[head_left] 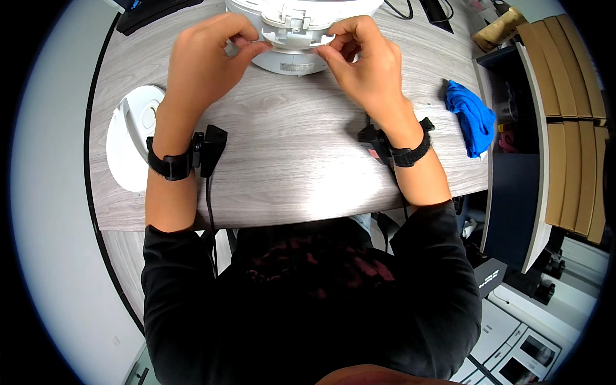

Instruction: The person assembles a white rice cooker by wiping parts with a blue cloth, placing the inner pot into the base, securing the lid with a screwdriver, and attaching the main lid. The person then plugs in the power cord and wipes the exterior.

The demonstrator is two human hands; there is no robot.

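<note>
A white rounded appliance (292, 64), perhaps a rice cooker, stands at the far edge of my view with its hinge-like bracket (297, 20) toward me. Across its front lies a thin curved white plastic strip (296, 45). My left hand (208, 58) pinches the strip's left end between thumb and fingers. At the other end, my right hand (369, 64) pinches it in the same way. Whether the strip is fixed to the appliance cannot be made out. Both wrists wear black straps with small black devices.
A white oval cover (128, 144) lies on the wooden table (289, 160) at the left. A blue cloth (471, 119) is at the right, beside a dark shelf unit (513, 199) with brown cardboard boxes (564, 173). Black cables run down from my wrists.
</note>
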